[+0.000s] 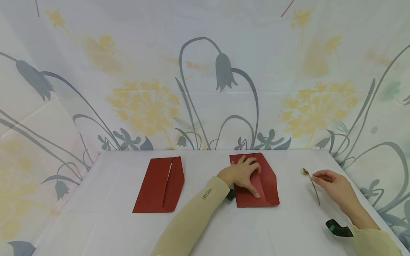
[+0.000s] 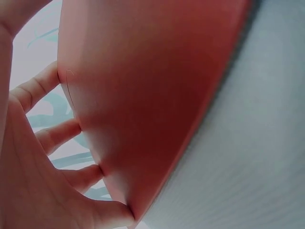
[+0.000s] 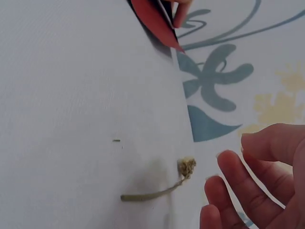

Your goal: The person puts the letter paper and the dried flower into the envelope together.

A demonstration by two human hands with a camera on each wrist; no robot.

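My left hand (image 1: 242,175) lies spread over the right-hand red envelope (image 1: 270,192), thumb stretched toward its near side. In the left wrist view its fingertips press against the red paper (image 2: 143,105). My right hand (image 1: 333,185) is beside a dried flower (image 1: 305,171) with a thin stem. The right wrist view shows bent, loosely parted fingers (image 3: 252,195), and between them and the small flower head (image 3: 188,167) there is a gap. Part of the right-hand envelope is hidden under the left hand.
A second red envelope (image 1: 152,186) lies to the left, its flap side facing right and a white edge showing inside. The white table (image 1: 105,227) meets a flower-printed backdrop (image 1: 205,106) at the back. A tiny green scrap (image 3: 116,140) lies near the stem.
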